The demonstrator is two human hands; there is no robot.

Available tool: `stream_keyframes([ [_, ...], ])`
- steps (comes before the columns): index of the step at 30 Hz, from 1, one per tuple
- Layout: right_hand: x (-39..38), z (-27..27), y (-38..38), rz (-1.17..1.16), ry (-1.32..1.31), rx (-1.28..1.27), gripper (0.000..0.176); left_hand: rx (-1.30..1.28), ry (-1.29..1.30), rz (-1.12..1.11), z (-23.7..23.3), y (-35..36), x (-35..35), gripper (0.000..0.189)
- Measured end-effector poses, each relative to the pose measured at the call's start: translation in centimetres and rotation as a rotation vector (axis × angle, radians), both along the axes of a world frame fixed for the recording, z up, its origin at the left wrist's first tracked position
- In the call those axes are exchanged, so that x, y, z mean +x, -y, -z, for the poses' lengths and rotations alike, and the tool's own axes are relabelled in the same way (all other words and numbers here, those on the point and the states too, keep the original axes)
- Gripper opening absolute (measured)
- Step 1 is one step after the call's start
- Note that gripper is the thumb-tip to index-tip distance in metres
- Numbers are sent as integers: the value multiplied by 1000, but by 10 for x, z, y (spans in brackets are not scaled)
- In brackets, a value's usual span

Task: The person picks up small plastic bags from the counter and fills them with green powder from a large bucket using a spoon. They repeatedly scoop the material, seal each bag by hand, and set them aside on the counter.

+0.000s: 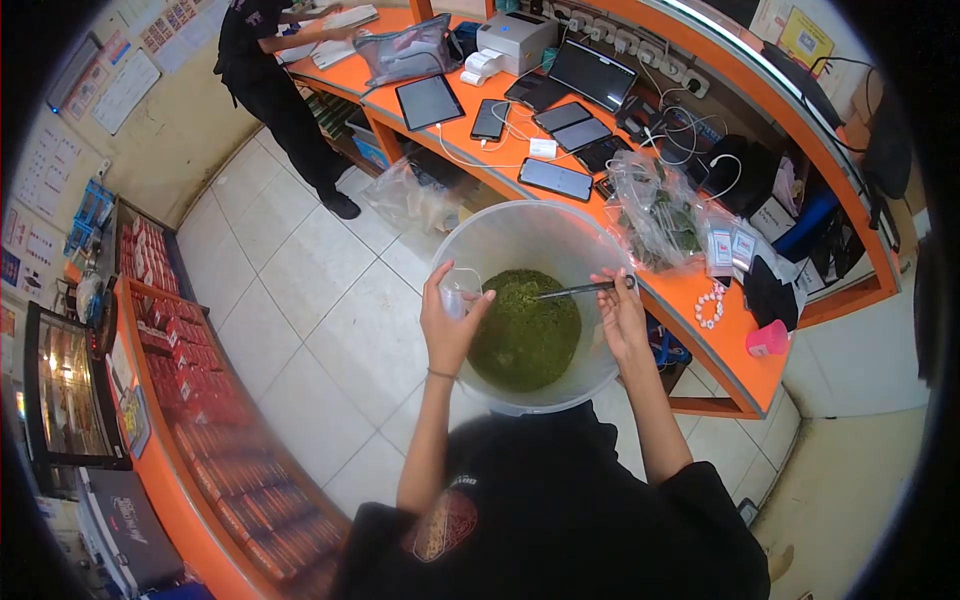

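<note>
In front of my body stands a large translucent bucket [556, 238], partly filled with green, finely chopped, wet-looking stuff [530, 345]. My right hand [622, 312], over the bucket's right side, has its fingers closed on the dark handle of a spoon [580, 290]. The spoon's head end is down at the green stuff, where its shape is hard to see. At the left side of the bucket, the fingers of my left hand [448, 325] are curled around a small clear plastic cup [455, 300]. Part of that cup is hidden behind the fingers.
An orange counter [735, 375] carries tablets, phones [556, 179], a laptop [592, 75], a printer [516, 42], cables and plastic bags [655, 210]. A pink cup [767, 339] sits near its right end. Another person [285, 90] stands far left. Shelves of red packets [190, 350] line the left.
</note>
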State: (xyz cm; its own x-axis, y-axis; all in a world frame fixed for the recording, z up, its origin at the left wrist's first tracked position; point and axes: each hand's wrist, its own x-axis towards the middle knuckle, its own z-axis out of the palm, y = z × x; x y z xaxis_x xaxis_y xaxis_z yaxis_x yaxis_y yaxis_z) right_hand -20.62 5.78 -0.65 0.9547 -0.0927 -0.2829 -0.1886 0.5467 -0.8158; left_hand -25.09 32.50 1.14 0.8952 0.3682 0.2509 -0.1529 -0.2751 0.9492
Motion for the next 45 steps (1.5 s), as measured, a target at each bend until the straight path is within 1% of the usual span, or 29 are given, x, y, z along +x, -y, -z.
stream_keyframes([
  [2,-6,-6,-2,47,30,-5,32,235,33,-47,2,-1,2,70],
  [6,-7,-11,-4,121,41,10,31,202,-22,-12,-1,1,1,71],
  [8,-6,-11,-4,148,52,14,30,289,48,-4,7,0,4,71],
  [10,-8,-12,-7,202,64,19,29,288,37,8,5,1,3,71],
  [12,-8,-15,-10,203,74,9,29,286,27,18,5,2,4,71],
  [14,-11,-19,-13,205,80,-3,29,374,39,14,8,0,5,72],
  [17,-14,-28,-21,198,109,-72,30,423,39,36,10,0,6,73],
  [19,-16,-40,-27,242,222,-108,31,408,18,77,13,1,7,74],
  [21,-23,-56,-39,240,273,-157,31,391,-4,119,14,3,6,76],
  [23,-33,-74,-53,241,322,-205,31,443,30,136,7,5,4,82],
  [24,-39,-82,-60,211,401,-299,28,442,29,137,7,5,4,82],
  [25,-44,-85,-66,179,481,-392,25,384,-22,150,6,5,3,86],
  [26,-49,-84,-71,179,482,-391,25,326,-72,163,5,5,3,89],
  [28,-59,-78,-77,44,740,-569,17,316,-70,152,3,5,2,91],
  [29,-63,-70,-75,-33,786,-622,8,306,-68,141,1,4,2,93],
  [30,-65,-72,-75,-35,789,-621,8,305,-67,138,-1,4,2,93],
  [32,-67,-79,-75,-105,1175,-933,22,263,-70,155,-3,5,1,96],
  [33,-68,-79,-75,-108,1177,-934,22,260,-70,152,-3,5,0,96],
  [36,-71,-79,-74,-160,1315,-939,32,231,-90,167,-5,4,0,96],
  [37,-70,-78,-74,-163,1316,-940,32,222,-98,173,-9,5,-2,95],
  [39,-69,-73,-71,-82,1258,-848,24,211,-107,179,-9,5,-2,94],
  [40,-69,-69,-68,-84,1258,-849,24,213,-97,181,-7,5,-1,94],
  [42,-67,-64,-64,84,1015,-833,14,215,-84,178,-5,4,-1,94],
  [43,-66,-65,-66,118,967,-903,10,245,-16,148,-5,4,-1,93],
  [44,-64,-63,-62,117,971,-902,10,276,53,119,-6,5,0,93],
  [45,-62,-58,-54,-412,766,-1136,15,277,58,115,-6,7,-1,93],
])
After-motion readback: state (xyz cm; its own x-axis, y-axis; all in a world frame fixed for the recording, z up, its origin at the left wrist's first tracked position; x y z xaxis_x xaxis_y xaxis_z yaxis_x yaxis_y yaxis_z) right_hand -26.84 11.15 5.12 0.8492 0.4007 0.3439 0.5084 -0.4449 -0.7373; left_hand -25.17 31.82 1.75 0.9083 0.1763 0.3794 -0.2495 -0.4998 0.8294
